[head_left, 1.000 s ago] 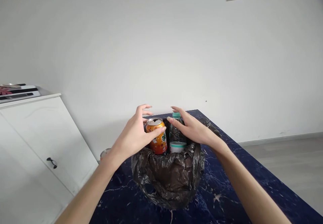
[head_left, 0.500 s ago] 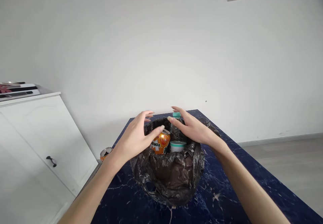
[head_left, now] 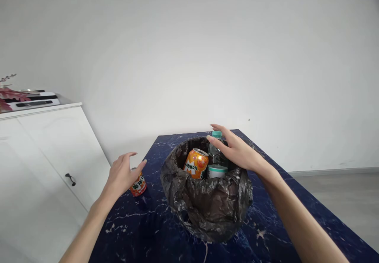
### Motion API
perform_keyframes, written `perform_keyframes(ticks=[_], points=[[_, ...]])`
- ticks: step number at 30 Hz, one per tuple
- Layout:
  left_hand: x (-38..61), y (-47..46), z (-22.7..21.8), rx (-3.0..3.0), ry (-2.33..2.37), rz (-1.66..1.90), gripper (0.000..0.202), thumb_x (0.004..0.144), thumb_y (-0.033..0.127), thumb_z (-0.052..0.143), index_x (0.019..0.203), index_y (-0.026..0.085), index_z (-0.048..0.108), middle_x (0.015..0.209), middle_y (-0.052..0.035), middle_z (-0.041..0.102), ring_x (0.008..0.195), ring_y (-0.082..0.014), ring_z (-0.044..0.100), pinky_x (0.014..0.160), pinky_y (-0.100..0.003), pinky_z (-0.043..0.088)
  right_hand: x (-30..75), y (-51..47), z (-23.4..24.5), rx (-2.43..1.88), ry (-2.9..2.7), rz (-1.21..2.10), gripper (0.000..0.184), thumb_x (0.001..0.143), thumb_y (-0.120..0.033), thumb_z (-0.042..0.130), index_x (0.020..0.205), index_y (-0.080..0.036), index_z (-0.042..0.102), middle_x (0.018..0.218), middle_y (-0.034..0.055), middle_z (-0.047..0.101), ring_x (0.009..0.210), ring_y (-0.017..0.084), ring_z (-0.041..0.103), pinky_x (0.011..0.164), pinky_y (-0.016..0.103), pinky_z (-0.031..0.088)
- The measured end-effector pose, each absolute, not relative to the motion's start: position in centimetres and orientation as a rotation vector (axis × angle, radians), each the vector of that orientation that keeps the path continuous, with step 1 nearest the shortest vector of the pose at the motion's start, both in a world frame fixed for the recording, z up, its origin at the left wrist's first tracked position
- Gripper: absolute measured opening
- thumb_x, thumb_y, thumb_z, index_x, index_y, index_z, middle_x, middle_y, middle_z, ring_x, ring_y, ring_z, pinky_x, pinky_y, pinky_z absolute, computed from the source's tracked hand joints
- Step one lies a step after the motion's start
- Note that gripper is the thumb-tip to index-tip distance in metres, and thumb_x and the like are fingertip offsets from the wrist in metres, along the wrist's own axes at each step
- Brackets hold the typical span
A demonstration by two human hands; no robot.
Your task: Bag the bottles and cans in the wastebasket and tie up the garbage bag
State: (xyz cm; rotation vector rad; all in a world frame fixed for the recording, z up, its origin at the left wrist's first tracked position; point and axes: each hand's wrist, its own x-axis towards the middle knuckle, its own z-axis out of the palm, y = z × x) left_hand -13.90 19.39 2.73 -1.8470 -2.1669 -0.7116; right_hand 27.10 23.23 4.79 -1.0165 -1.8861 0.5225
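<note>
A black plastic bag [head_left: 207, 203] stands open on the dark blue marble table [head_left: 142, 231]. Inside it an orange Mirinda can [head_left: 196, 163] leans beside a clear bottle with a teal cap [head_left: 217, 134] and a teal-rimmed tub [head_left: 217, 171]. My right hand [head_left: 237, 150] rests with fingers spread on the bottle and the bag's far rim. My left hand [head_left: 122, 174] hovers open over a second orange can [head_left: 138, 185] that stands on the table left of the bag, partly hidden by my fingers.
A white cabinet [head_left: 59, 152] with a black handle stands left of the table, with a flat appliance [head_left: 34, 100] and red leaves on top. A white wall lies behind. The table's right edge drops to a grey floor [head_left: 340, 200].
My left hand let go of the Mirinda can, which now sits tilted in the bag, and moved left over the second can. My right hand has stayed on the bottle.
</note>
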Motion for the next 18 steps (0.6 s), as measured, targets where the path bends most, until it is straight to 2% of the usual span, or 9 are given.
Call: perform_keyframes(ticks=[2,5,8,13,15,18], points=[[-15.5,19.9,0.8,-1.830,-2.233,-0.649,0.094,0.085,0.080,0.054,0.146,0.009,0.059,0.150,-0.0306,0.064,0.136,-0.0531,0.062,0.105,-0.063,0.054,27.1,23.2,4.8,-1.024,-1.891,0.519,0.081,0.101,-0.077,0.050,0.165,-0.028,0.046,0.169,0.0134,0.050,0.157,0.040,0.046,0.128,0.066,0.038],[-17.0,20.3,-1.6,-1.842,-2.296,-0.577,0.093,0.079,0.078,0.061,0.145,0.013,0.060,0.143,-0.0293,0.069,0.124,-0.0498,0.071,0.095,-0.056,0.059,27.1,23.2,4.7,-1.039,-1.897,0.516,0.082,0.101,-0.077,0.049,0.165,-0.026,0.046,0.170,0.0130,0.049,0.157,0.039,0.046,0.130,0.064,0.037],[-17.7,20.3,-3.1,-1.867,-2.311,-0.563,0.085,0.082,0.075,0.059,0.143,0.015,0.059,0.139,-0.0265,0.072,0.119,-0.0448,0.074,0.091,-0.049,0.060,27.1,23.2,4.7,-1.038,-1.900,0.515,0.083,0.101,-0.077,0.050,0.166,-0.025,0.046,0.170,0.0133,0.050,0.156,0.040,0.046,0.130,0.064,0.037],[-17.6,20.0,-3.5,-1.871,-2.294,-0.629,0.066,0.093,0.061,0.050,0.140,0.016,0.058,0.139,-0.0260,0.072,0.120,-0.0425,0.074,0.084,-0.046,0.062,27.1,23.4,4.7,-1.019,-1.909,0.504,0.082,0.102,-0.076,0.050,0.166,-0.025,0.046,0.169,0.0144,0.050,0.158,0.038,0.045,0.131,0.063,0.036],[-17.1,19.7,-2.7,-1.858,-2.272,-0.674,0.066,0.095,0.059,0.048,0.143,0.014,0.055,0.144,-0.0270,0.068,0.125,-0.0436,0.072,0.086,-0.048,0.063,27.2,23.5,4.7,-1.016,-1.912,0.504,0.083,0.102,-0.077,0.049,0.166,-0.024,0.045,0.169,0.0149,0.050,0.159,0.037,0.043,0.132,0.062,0.035],[-15.0,18.9,-0.1,-1.803,-2.191,-0.786,0.075,0.099,0.062,0.045,0.156,0.013,0.042,0.161,-0.0264,0.054,0.138,-0.0454,0.063,0.102,-0.057,0.060,27.2,23.6,4.7,-1.007,-1.914,0.507,0.082,0.102,-0.077,0.049,0.166,-0.026,0.045,0.170,0.0143,0.049,0.159,0.037,0.043,0.132,0.063,0.035]])
